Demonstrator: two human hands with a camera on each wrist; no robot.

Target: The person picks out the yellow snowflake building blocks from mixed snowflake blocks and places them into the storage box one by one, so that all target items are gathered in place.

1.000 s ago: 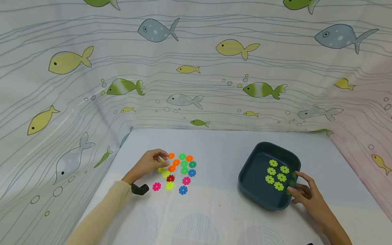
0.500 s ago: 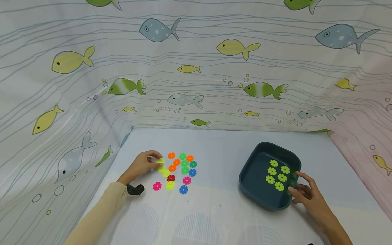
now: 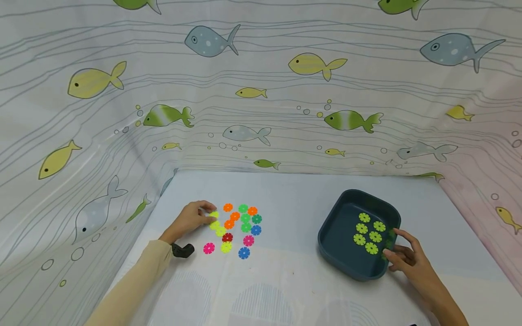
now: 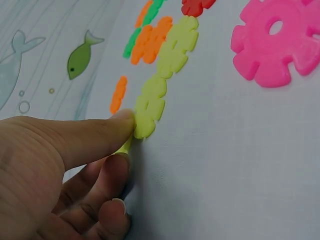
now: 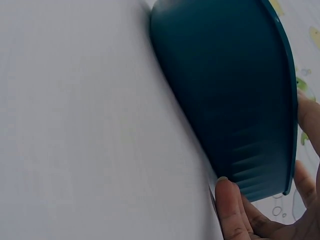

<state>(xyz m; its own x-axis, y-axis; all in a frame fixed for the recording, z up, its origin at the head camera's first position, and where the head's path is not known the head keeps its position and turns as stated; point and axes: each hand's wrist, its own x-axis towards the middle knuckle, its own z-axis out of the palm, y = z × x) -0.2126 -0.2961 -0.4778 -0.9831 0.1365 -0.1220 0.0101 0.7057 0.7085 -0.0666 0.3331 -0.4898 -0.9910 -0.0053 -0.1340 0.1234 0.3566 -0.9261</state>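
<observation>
A notched yellow disc (image 4: 124, 147) is between the thumb and fingertips of the left hand (image 3: 190, 220), which pinches it close to the white tabletop (image 3: 291, 271); thumb and fingers are nearly together, and the remaining fingers are curled beneath. Just beyond those fingertips, to their right, lies a chain of more yellow discs (image 4: 151, 104), and past them a red disc (image 3: 227, 237). The rest of the loose group spreads to the right of the left hand: orange discs (image 3: 234, 216), green discs (image 3: 245, 218), blue discs (image 3: 255, 230) and pink discs (image 3: 248, 241), one of the pink ones on the near side of that hand. Well apart from them, directly to the left of the right hand (image 3: 409, 258), is a deep dark blue bin (image 3: 338, 253). The right hand is partly curled, thumb and forefinger at the rim and other fingers against the outer wall, gripping the bin's side. On the bin's floor lie six yellow-green discs (image 3: 374, 237), flat and spaced toward the right hand; whether the green patches on the wall beside that hand are reflections or pieces I cannot tell. Beyond both hands hangs a fish-patterned curtain (image 3: 281, 108).
</observation>
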